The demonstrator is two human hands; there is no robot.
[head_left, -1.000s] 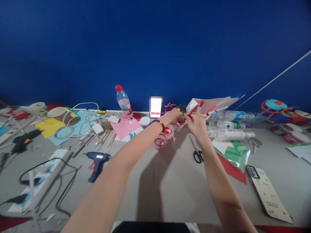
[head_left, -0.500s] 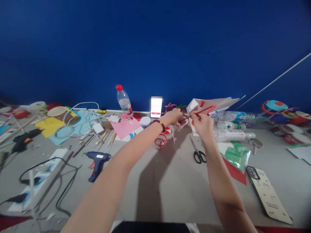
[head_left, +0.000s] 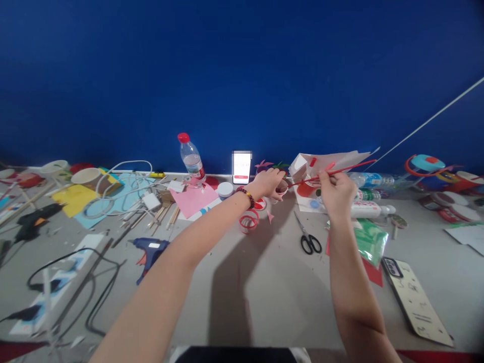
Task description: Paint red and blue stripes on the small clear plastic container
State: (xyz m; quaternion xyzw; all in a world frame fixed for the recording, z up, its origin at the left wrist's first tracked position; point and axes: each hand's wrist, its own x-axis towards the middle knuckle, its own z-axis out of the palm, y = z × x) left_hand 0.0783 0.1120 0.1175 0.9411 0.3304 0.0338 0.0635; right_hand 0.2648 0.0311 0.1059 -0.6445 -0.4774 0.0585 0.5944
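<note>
My left hand point(head_left: 269, 184) is closed round a small paper cup point(head_left: 282, 189) near the wall. To its right, my right hand point(head_left: 336, 190) pinches a long thin red stick point(head_left: 350, 168), which slants up to the right; its lower left end lies by the cup. Behind the left hand stand a pink paper shape point(head_left: 263, 165) and a green one. A clear cup with a red rim point(head_left: 248, 222) sits in front of my left wrist. Black-handled scissors point(head_left: 310, 242) lie below and between the hands.
A bottle with a red cap point(head_left: 191, 159) and a lit phone point(head_left: 241, 167) stand by the wall. A blue glue gun point(head_left: 150, 252) and a power strip point(head_left: 60, 282) lie left; plastic bottles point(head_left: 368, 209) and another phone point(head_left: 418, 302) lie right.
My right hand has moved right, away from the cup, with the red stick, and more of the stick shows between the hands. My left hand has stayed at the cup.
</note>
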